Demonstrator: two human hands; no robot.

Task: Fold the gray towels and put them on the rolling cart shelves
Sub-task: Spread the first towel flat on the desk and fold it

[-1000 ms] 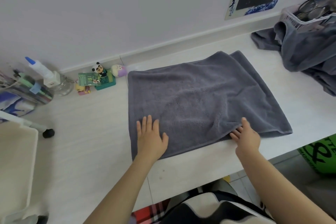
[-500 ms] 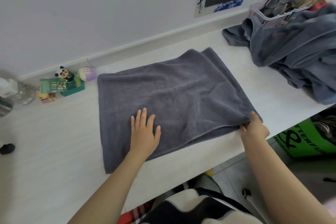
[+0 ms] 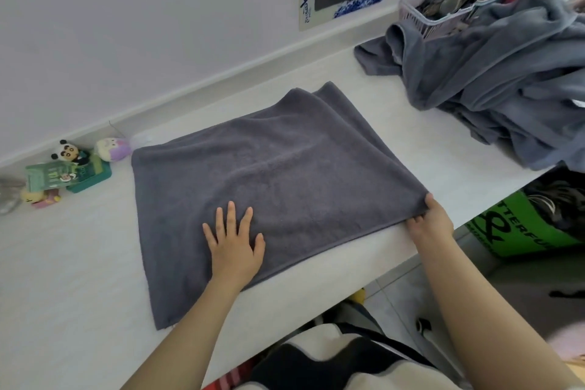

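A gray towel (image 3: 278, 174), folded double, lies flat on the white counter (image 3: 69, 263). My left hand (image 3: 232, 245) presses flat on its near edge, fingers spread. Pinching the towel's near right corner is my right hand (image 3: 430, 220), thumb on top and fingers underneath. A heap of unfolded gray towels (image 3: 506, 79) sits at the right end of the counter. The rolling cart is out of view.
Small toys and a green box (image 3: 76, 168) stand by the wall at the left. A plastic basket with glasses (image 3: 443, 9) sits behind the towel heap. A green bag (image 3: 519, 228) stands on the floor below the counter's right end.
My right hand slid right along the near edge to the towel's corner and took hold of it. My left hand stayed flat. The view swung right, so the cart left the frame.
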